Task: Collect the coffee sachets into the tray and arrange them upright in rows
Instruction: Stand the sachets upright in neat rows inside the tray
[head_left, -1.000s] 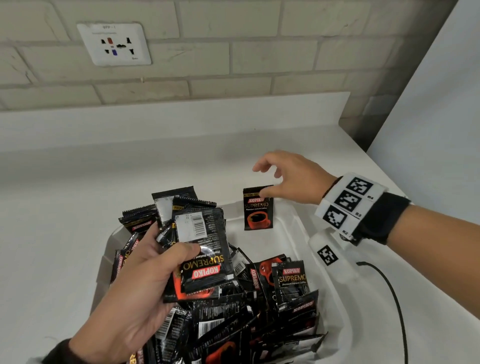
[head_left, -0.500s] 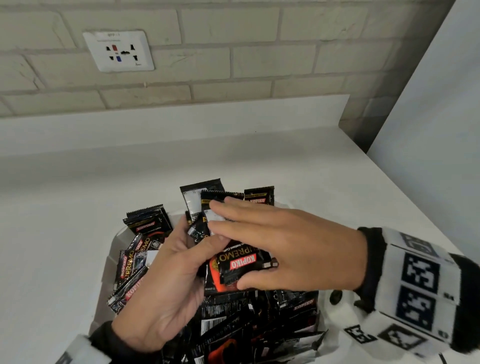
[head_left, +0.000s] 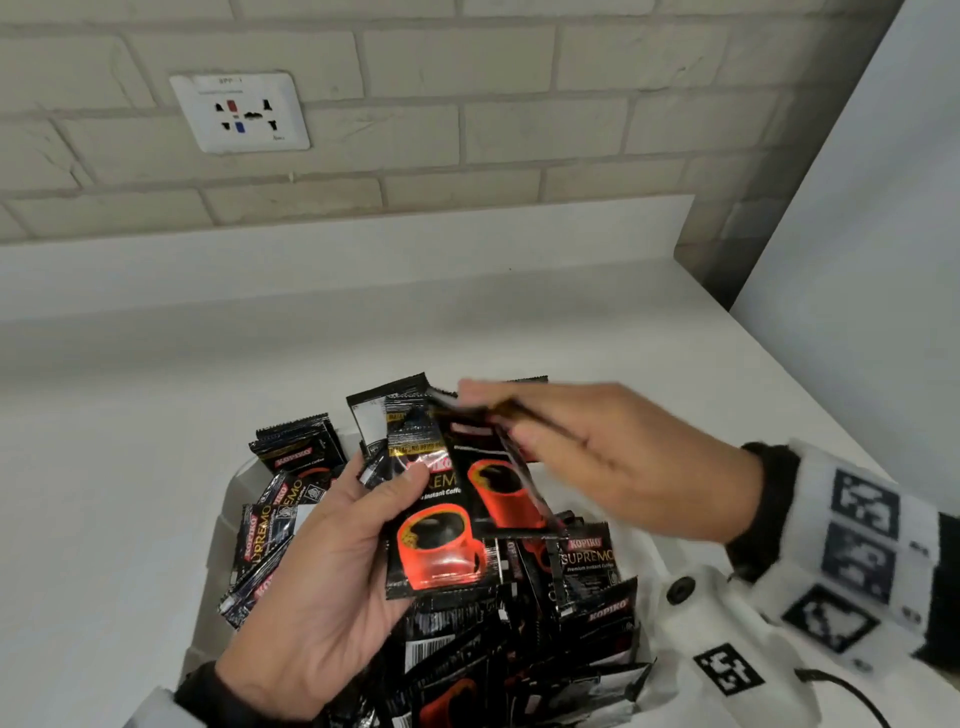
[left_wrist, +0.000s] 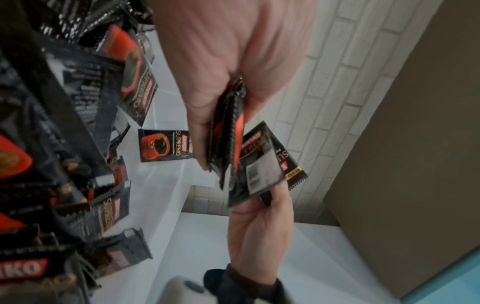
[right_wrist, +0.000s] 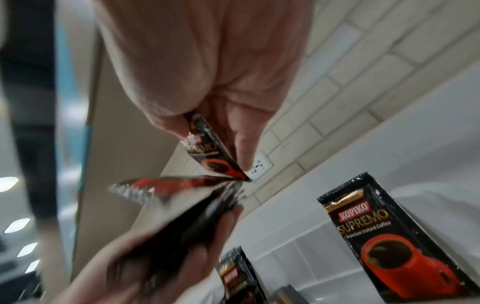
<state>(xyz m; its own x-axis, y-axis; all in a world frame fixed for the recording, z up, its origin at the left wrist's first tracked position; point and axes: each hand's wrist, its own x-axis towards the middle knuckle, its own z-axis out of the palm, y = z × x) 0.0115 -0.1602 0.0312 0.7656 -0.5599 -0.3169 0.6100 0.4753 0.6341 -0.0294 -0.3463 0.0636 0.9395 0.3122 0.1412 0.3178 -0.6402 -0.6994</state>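
Note:
My left hand (head_left: 395, 483) grips a small stack of black and red coffee sachets (head_left: 436, 545) above the white tray (head_left: 224, 519). My right hand (head_left: 493, 415) pinches one sachet (head_left: 501, 488) by its top edge, tilted against the front of that stack. In the right wrist view this pinched sachet (right_wrist: 207, 152) sits between thumb and fingers. One sachet (left_wrist: 166, 145) stands upright against the tray's far wall, and the right wrist view shows it too (right_wrist: 384, 236). A loose pile of sachets (head_left: 519, 649) fills the near part of the tray.
The tray sits on a white counter (head_left: 130, 415) against a brick wall with a socket (head_left: 239, 111). A white panel (head_left: 857, 260) closes off the right side. A black cable (head_left: 841, 686) lies by my right wrist.
My right hand left the upright sachet at the tray's far wall, came to the stack in my left hand and now pinches one sachet off it. My left hand rose slightly.

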